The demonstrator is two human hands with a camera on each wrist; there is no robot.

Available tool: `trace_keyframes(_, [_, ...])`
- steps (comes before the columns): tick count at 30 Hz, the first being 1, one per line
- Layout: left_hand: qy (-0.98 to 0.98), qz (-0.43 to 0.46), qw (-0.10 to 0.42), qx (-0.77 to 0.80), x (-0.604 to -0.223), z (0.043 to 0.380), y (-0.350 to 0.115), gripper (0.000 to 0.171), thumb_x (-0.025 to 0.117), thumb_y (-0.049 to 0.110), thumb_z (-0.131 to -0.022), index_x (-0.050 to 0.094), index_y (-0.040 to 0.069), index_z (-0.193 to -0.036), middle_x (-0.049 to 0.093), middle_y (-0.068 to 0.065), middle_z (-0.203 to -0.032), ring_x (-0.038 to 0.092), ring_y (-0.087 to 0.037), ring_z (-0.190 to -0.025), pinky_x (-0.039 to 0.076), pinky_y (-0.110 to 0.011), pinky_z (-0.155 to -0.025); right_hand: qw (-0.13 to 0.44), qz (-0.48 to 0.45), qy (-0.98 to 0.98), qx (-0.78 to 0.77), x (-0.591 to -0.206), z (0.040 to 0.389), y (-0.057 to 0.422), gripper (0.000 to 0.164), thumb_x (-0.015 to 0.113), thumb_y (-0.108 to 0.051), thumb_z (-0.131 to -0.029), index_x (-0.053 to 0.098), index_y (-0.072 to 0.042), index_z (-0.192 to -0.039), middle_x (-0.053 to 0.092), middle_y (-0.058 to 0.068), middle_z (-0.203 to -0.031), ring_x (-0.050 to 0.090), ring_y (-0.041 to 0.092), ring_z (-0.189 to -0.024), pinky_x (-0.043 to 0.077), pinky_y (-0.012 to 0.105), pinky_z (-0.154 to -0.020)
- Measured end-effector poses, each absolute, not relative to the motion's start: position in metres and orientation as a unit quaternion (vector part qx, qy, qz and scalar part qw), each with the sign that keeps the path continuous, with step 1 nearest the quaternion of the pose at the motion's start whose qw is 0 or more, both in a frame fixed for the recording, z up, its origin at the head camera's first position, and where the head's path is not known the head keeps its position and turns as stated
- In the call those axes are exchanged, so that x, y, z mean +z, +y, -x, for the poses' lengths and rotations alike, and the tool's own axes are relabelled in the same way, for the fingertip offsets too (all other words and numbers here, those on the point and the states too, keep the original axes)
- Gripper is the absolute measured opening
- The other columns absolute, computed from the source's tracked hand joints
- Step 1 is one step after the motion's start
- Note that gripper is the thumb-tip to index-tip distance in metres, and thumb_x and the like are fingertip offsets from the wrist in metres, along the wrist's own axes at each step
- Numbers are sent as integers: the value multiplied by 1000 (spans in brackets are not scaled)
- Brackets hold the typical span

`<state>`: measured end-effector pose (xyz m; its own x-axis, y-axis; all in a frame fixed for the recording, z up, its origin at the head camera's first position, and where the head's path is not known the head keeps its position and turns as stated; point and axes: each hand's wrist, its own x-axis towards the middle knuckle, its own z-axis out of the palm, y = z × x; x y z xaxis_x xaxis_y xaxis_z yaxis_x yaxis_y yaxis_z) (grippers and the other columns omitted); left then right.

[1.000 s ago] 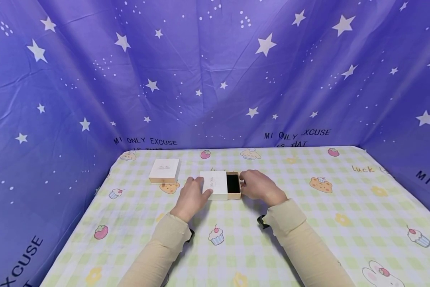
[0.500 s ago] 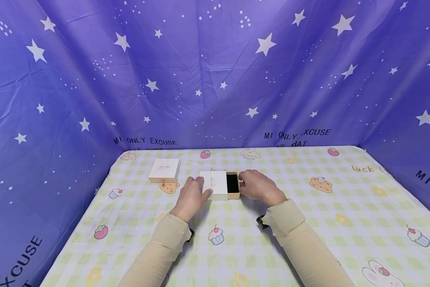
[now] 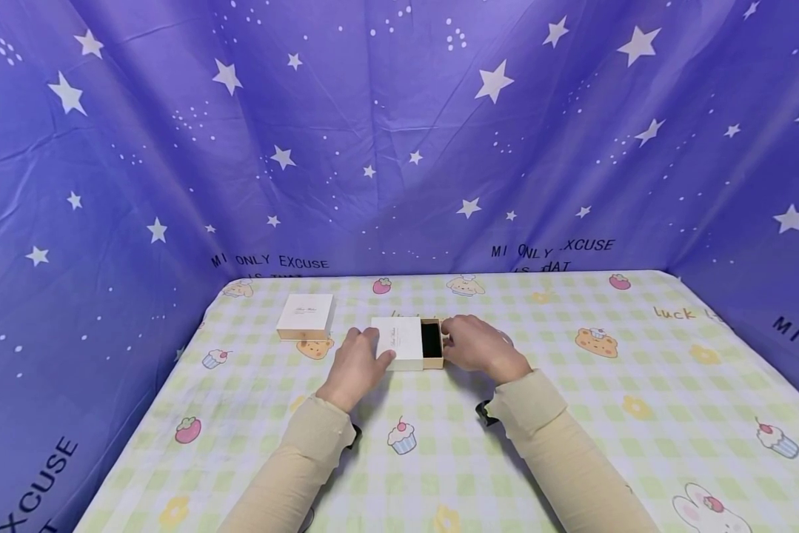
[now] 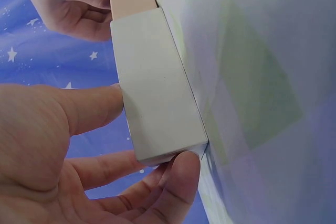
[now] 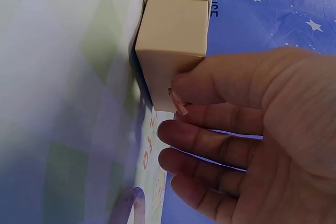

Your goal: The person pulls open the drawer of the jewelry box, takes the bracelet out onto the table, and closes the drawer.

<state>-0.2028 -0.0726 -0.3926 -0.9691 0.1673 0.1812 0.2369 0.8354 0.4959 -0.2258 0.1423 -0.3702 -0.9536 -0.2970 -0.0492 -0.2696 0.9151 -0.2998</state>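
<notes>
1. While my left hand [image 3: 352,366] grips the white box sleeve [image 3: 399,340] around its left end, my right hand [image 3: 482,348], fingers loosely bent, presses its thumb against the partly open drawer [image 5: 170,30], by the ribbon tab [image 5: 179,104].
2. Between my hands, sleeve and drawer form one left-right line on the worktop [image 3: 455,437].
3. Farther left and back, nearer my left hand, sits a closed box [image 3: 306,314].
</notes>
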Motion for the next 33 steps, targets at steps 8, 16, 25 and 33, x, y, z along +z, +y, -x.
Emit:
trace_keyframes(8, [-955, 106, 69, -268, -393, 203, -73, 33, 71, 25, -87, 63, -1, -105, 54, -15, -92, 51, -25, -77, 47, -39, -69, 41, 156, 976, -143, -369, 225, 142, 6, 59, -11, -85, 61, -13, -79, 55, 0, -77, 49, 18, -69, 39, 33, -60])
trace_keyframes(16, [-955, 107, 69, -267, -392, 203, -73, 31, 71, 25, -87, 63, -1, -103, 54, -14, -90, 50, -24, -77, 47, -38, -68, 38, 169, 972, -156, -370, 225, 140, 4, 60, -9, -83, 63, -11, -82, 56, 1, -78, 49, 18, -68, 40, 33, -61])
trace_keyframes(25, [-955, 104, 71, -269, -393, 202, -71, 38, 71, 26, -86, 62, -2, -110, 55, -17, -94, 53, -26, -78, 48, -41, -73, 31, 178, 973, -147, -372, 225, 139, 3, 64, -11, -81, 63, -10, -84, 59, 1, -83, 52, 16, -71, 45, 34, -66])
trace_keyframes(33, [-954, 106, 72, -269, -393, 202, -72, 39, 71, 26, -87, 62, -3, -111, 56, -17, -96, 53, -26, -79, 48, -41, -74, 20, 181, 972, -146, -372, 225, 137, 6, 66, -15, -82, 64, -10, -86, 59, 2, -82, 54, 18, -74, 46, 37, -69])
